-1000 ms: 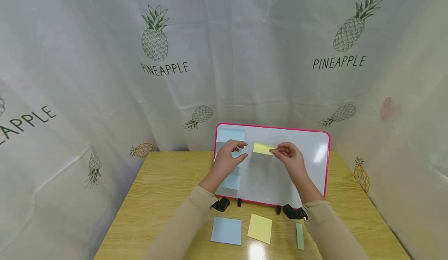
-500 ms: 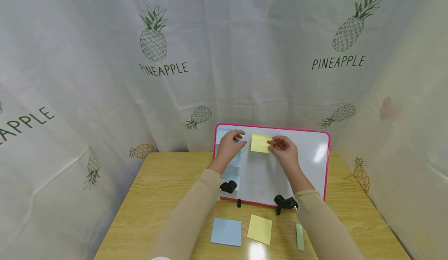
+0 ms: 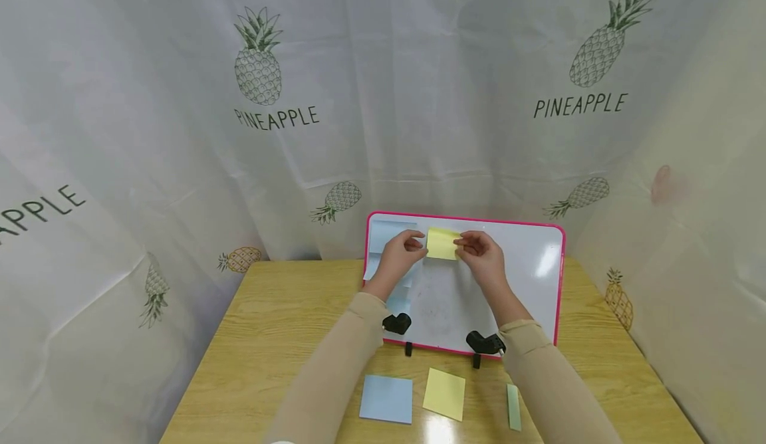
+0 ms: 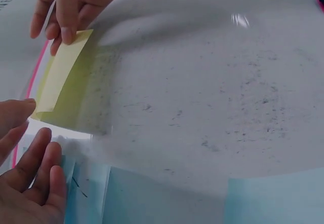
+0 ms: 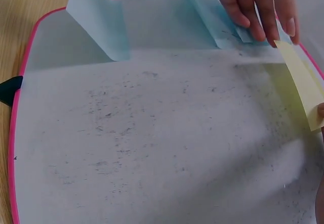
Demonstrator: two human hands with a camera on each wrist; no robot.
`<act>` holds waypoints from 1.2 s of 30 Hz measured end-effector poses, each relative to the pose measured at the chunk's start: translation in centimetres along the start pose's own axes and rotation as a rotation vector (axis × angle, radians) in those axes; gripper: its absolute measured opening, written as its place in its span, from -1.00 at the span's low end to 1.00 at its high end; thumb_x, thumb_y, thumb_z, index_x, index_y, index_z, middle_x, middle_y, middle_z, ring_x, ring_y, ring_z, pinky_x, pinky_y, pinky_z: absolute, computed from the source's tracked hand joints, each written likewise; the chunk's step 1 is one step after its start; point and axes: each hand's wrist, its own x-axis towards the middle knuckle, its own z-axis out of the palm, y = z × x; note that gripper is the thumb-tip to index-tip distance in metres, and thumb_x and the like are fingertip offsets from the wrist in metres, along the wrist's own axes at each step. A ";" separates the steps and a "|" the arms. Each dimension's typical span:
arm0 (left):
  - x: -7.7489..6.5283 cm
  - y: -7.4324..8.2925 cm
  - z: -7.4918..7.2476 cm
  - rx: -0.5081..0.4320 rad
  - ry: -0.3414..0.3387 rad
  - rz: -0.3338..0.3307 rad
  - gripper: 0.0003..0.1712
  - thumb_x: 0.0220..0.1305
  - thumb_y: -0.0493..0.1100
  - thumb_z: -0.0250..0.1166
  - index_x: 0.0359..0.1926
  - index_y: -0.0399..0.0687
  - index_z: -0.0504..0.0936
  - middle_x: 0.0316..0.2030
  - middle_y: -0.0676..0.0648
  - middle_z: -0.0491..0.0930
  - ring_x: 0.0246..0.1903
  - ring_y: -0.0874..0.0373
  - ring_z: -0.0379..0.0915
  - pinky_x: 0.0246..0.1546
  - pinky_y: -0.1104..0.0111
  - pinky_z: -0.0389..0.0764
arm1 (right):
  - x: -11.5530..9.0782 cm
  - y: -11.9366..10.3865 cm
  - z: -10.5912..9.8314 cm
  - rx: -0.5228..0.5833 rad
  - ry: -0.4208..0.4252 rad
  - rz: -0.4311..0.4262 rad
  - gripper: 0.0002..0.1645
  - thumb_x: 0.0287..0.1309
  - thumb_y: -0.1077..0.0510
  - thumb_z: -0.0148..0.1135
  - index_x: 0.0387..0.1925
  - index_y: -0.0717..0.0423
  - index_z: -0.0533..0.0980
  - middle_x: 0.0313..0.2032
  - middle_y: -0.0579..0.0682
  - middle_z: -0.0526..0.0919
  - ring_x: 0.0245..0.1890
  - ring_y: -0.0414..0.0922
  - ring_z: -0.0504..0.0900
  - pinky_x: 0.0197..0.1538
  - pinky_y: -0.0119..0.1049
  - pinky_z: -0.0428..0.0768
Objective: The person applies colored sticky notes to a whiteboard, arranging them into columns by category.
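Note:
A yellow sticky note (image 3: 441,244) is held upright close to the upper part of a pink-rimmed whiteboard (image 3: 514,284). My right hand (image 3: 481,256) pinches its right edge between thumb and fingers. At its left edge my left hand (image 3: 399,258) has thumb and index fingertips on the corner; the other fingers are spread apart from it in the left wrist view. The note (image 4: 66,77) bends away from the board there. Blue sticky notes (image 5: 101,24) run down the board's left side, some with their free edges lifted, partly behind the left hand.
On the wooden table (image 3: 269,364) in front of the board lie a blue sticky pad (image 3: 386,399), a yellow sticky pad (image 3: 445,394) and a narrow green pad (image 3: 513,407). A pineapple-print curtain (image 3: 419,98) surrounds the table. Dark smudges mark the board's surface.
The yellow note has risen and shifted slightly left with my right hand, turning more face-on. My left hand has gone up, then in to the note's left edge.

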 end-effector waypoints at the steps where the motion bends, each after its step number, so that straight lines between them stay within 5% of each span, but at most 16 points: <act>1: 0.0 0.0 0.1 -0.003 -0.005 -0.006 -0.63 0.20 -0.19 0.41 0.05 -0.02 0.62 -0.25 0.03 0.59 -0.20 0.16 0.52 -0.22 0.37 0.58 | 0.0 0.0 0.0 -0.003 -0.002 0.004 -0.60 0.05 0.53 0.29 -0.03 0.39 0.48 -0.11 0.17 0.60 -0.12 -0.19 0.61 -0.04 -0.46 0.55; 8: 0.3 -0.4 0.7 -0.006 -0.028 -0.031 -0.66 0.20 -0.21 0.41 0.02 -0.01 0.63 -0.28 0.03 0.61 -0.25 0.17 0.54 -0.26 0.36 0.59 | -0.1 0.3 0.2 -0.051 -0.023 0.005 -0.62 0.06 0.53 0.28 -0.04 0.38 0.50 -0.07 0.19 0.62 -0.11 -0.23 0.61 -0.04 -0.48 0.54; 17: 0.6 -0.7 0.9 -0.016 -0.030 -0.032 -0.69 0.19 -0.31 0.39 -0.02 -0.07 0.64 -0.37 0.02 0.59 -0.36 0.18 0.54 -0.33 0.38 0.58 | -0.3 0.1 -0.4 -0.219 -0.104 -0.104 -0.69 0.02 0.48 0.36 -0.13 0.34 0.62 -0.01 0.18 0.59 -0.04 -0.06 0.58 -0.04 -0.49 0.53; 25: 0.6 -0.7 1.0 -0.024 -0.038 -0.036 -0.68 0.20 -0.33 0.37 -0.01 -0.09 0.64 -0.38 0.01 0.58 -0.38 0.18 0.54 -0.32 0.36 0.59 | -0.1 0.0 -1.5 -0.571 -0.140 -0.326 -0.76 -0.01 0.35 0.43 -0.21 0.22 0.68 0.07 0.10 0.60 0.14 0.09 0.36 0.15 0.00 0.27; 31: 0.7 -0.9 1.2 -0.032 -0.039 -0.021 -0.68 0.20 -0.34 0.37 -0.01 -0.09 0.64 -0.37 0.00 0.57 -0.39 0.18 0.54 -0.32 0.36 0.60 | 0.3 0.2 -2.0 -0.668 -0.112 -0.434 -0.71 -0.10 0.33 0.50 -0.23 0.16 0.69 0.03 0.09 0.61 0.13 0.11 0.32 0.03 0.11 0.15; 36: 0.8 -0.9 1.3 -0.043 -0.038 -0.024 -0.68 0.20 -0.34 0.37 -0.01 -0.09 0.64 -0.37 -0.01 0.57 -0.38 0.17 0.54 -0.32 0.36 0.60 | 0.7 0.1 -2.1 -0.700 -0.117 -0.433 -0.69 -0.10 0.32 0.50 -0.21 0.15 0.68 0.02 0.07 0.60 0.13 0.10 0.31 -0.02 0.09 0.15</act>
